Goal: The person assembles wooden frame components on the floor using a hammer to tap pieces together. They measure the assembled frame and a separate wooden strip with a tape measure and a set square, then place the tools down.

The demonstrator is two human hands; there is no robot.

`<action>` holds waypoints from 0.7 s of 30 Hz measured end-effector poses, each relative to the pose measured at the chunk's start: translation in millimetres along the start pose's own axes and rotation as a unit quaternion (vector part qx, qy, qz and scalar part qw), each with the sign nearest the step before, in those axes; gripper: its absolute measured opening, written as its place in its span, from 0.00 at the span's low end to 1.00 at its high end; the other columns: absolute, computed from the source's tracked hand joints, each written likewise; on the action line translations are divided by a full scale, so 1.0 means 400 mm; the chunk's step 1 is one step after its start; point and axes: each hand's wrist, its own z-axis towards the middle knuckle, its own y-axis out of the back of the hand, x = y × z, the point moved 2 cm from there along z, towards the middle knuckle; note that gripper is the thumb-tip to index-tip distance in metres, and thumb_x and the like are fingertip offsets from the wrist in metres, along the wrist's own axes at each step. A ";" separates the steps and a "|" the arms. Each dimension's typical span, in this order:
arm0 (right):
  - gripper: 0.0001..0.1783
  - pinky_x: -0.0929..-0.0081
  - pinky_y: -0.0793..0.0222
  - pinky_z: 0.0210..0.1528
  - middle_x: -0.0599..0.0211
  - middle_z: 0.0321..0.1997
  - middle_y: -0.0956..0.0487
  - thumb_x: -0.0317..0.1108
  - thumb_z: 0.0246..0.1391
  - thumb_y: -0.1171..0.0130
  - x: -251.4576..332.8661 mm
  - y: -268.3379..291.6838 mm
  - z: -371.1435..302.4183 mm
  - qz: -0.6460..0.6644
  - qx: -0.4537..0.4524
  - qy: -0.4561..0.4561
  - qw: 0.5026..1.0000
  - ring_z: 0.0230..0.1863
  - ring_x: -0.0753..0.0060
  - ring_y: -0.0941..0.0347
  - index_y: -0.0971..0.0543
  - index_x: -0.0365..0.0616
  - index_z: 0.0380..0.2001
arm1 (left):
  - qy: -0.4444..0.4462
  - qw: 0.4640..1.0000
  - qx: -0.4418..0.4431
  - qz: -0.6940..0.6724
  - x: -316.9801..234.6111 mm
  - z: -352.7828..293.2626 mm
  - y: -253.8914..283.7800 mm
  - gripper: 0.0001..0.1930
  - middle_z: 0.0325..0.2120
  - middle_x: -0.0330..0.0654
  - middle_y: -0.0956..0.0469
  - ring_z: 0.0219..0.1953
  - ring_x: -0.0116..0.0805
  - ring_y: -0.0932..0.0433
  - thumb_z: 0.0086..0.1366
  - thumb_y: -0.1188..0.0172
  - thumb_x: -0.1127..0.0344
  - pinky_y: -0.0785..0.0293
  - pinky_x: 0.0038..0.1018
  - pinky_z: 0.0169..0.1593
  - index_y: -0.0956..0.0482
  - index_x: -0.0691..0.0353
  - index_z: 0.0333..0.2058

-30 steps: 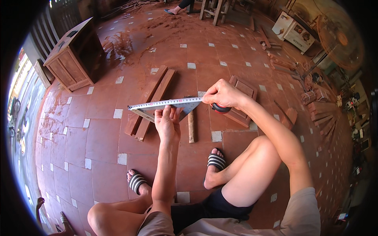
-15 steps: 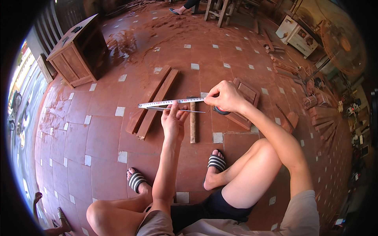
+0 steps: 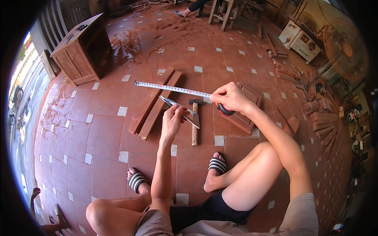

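My right hand (image 3: 231,98) grips a tape measure, its red and black case (image 3: 225,110) hanging below my fingers. The white tape (image 3: 173,89) reaches out to the left, and its hooked end is free in the air. In my left hand (image 3: 173,118) is a flat, shiny metal blade (image 3: 169,102) with slanted ends, held near its middle, apart from the tape. Two long reddish wooden bars (image 3: 151,103) lie side by side on the floor beyond it. A hammer (image 3: 195,134) with a wooden handle lies under the blade's near end.
A panelled wooden piece (image 3: 246,122) lies behind my right hand. A wooden cabinet (image 3: 75,59) stands far left. Wood pieces (image 3: 321,118) and a standing fan (image 3: 344,49) are on the right. Another person's foot (image 3: 182,13) shows at the far edge.
The tape has swung up and away from my left hand at its far end. My left hand has lowered and turned the metal blade, so its broad face now shows.
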 end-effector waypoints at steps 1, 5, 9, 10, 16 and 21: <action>0.11 0.76 0.27 0.32 0.67 0.23 0.14 0.37 0.53 0.31 0.001 0.006 -0.005 0.006 -0.005 -0.004 1.000 0.26 0.81 0.22 0.10 0.40 0.30 | -0.027 0.999 0.021 -0.015 -0.002 -0.001 0.003 0.15 0.35 0.41 0.15 0.32 0.24 0.21 0.76 0.46 0.57 0.26 0.23 0.37 0.20 0.64 0.45; 0.11 0.76 0.29 0.32 0.69 0.24 0.16 0.35 0.55 0.32 0.000 0.021 -0.006 0.044 -0.012 -0.046 0.998 0.27 0.83 0.24 0.11 0.37 0.32 | -0.106 0.992 0.033 0.060 -0.019 -0.015 0.008 0.18 0.28 0.39 0.15 0.28 0.25 0.22 0.72 0.38 0.54 0.26 0.26 0.35 0.19 0.66 0.43; 0.12 0.79 0.32 0.31 0.72 0.25 0.17 0.36 0.59 0.32 -0.007 0.028 -0.003 0.070 -0.016 -0.061 0.996 0.28 0.86 0.27 0.11 0.36 0.34 | -0.182 0.914 -0.031 0.361 -0.041 -0.028 0.026 0.16 0.20 0.43 0.19 0.24 0.38 0.20 0.69 0.34 0.54 0.25 0.32 0.32 0.16 0.64 0.36; 0.13 0.81 0.33 0.30 0.73 0.25 0.18 0.37 0.61 0.33 -0.011 0.030 -0.004 0.062 -0.018 -0.074 0.995 0.28 0.87 0.28 0.11 0.36 0.34 | -0.210 0.873 -0.054 0.437 -0.043 -0.031 0.031 0.15 0.19 0.44 0.20 0.24 0.43 0.20 0.67 0.33 0.54 0.25 0.35 0.32 0.15 0.63 0.33; 0.13 0.81 0.33 0.29 0.73 0.25 0.18 0.38 0.61 0.33 -0.020 0.041 -0.007 0.067 -0.012 -0.067 0.995 0.27 0.87 0.28 0.12 0.36 0.34 | -0.203 0.898 -0.140 0.364 -0.015 -0.010 0.123 0.22 0.27 0.46 0.23 0.26 0.43 0.26 0.70 0.37 0.49 0.30 0.39 0.36 0.13 0.66 0.32; 0.14 0.81 0.30 0.26 0.69 0.25 0.18 0.39 0.62 0.35 0.006 0.043 -0.011 0.128 0.053 -0.072 0.988 0.24 0.83 0.25 0.14 0.37 0.33 | -0.101 0.979 -0.075 -0.160 0.002 0.012 0.146 0.22 0.20 0.31 0.28 0.23 0.20 0.31 0.77 0.46 0.46 0.37 0.20 0.28 0.24 0.56 0.28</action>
